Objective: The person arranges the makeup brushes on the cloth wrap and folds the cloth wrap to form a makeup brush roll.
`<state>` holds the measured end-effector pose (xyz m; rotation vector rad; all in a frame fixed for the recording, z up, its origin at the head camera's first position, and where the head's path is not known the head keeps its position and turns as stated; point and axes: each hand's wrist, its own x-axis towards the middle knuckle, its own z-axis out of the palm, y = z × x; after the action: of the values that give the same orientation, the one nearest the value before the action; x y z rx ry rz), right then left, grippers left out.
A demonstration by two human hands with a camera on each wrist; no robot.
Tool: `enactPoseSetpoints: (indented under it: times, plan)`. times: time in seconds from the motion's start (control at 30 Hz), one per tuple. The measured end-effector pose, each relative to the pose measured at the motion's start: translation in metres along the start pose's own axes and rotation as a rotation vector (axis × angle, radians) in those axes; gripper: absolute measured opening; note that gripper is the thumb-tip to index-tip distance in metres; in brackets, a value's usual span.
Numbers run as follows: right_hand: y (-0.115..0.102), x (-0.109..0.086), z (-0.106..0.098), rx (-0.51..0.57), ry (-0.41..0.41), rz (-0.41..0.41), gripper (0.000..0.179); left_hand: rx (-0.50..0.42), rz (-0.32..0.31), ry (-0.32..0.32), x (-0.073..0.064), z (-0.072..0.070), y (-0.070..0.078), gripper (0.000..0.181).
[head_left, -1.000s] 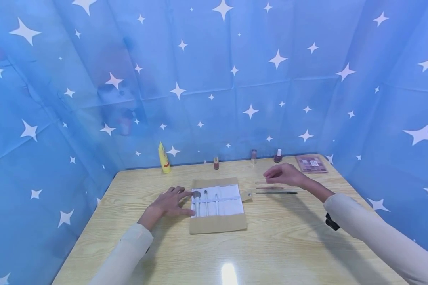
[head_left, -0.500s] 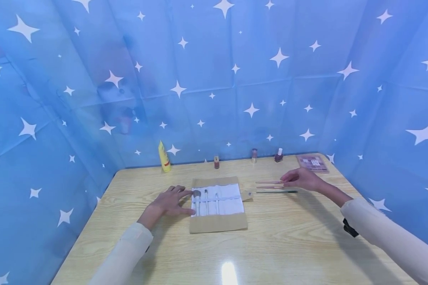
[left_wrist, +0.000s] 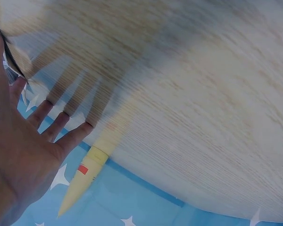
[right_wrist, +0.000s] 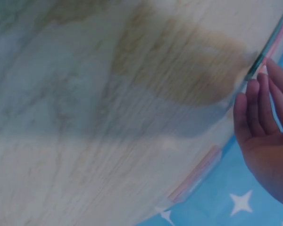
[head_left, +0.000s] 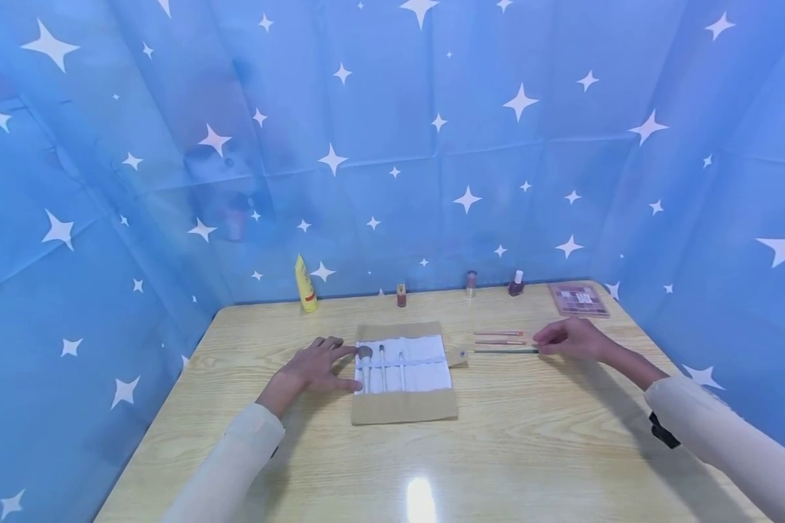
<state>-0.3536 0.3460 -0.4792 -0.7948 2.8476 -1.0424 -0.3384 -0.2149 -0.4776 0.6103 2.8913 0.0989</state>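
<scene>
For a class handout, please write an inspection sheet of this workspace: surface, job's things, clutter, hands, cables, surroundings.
Surface: wood-grain table, with bright glare toward the near edge.
Job's things: open brush roll holding three pale brushes; two slim pinkish brushes and a dark stick lie to its right.
Clutter: yellow tube, three small containers and palette along the far side.
Hands: left hand spread at the roll's left edge; right hand at the dark stick's right end, grip unclear.
Cables: nothing seen.
Surroundings: blue curtain with white stars.
</scene>
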Motion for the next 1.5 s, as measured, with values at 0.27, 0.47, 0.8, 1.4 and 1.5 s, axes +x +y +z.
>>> enactPoseSetpoints:
  times: [0.27, 0.47, 0.8, 1.4, 1.5]
  plan:
    - [0.005, -0.004, 0.003, 0.012, -0.006, -0.014, 0.019, 0.0, -0.006, 0.009, 0.001, 0.001, 0.0, 0.091]
    - [0.009, -0.006, 0.006, -0.043, 0.009, -0.093, 0.012, -0.005, 0.006, 0.007, 0.0, 0.001, -0.001, 0.092]
    - [0.003, -0.011, 0.003, -0.077, 0.007, -0.22, 0.006, -0.026, 0.02, 0.0, -0.003, -0.002, 0.002, 0.089]
    - [-0.03, -0.004, -0.028, 0.383, 0.012, 0.137, 0.043, -0.052, 0.02, 0.008, -0.005, -0.003, 0.003, 0.087]
    - [-0.036, 0.0, -0.03, 0.403, 0.014, 0.159, 0.048, -0.054, 0.019, 0.007, -0.005, -0.004, 0.003, 0.088]
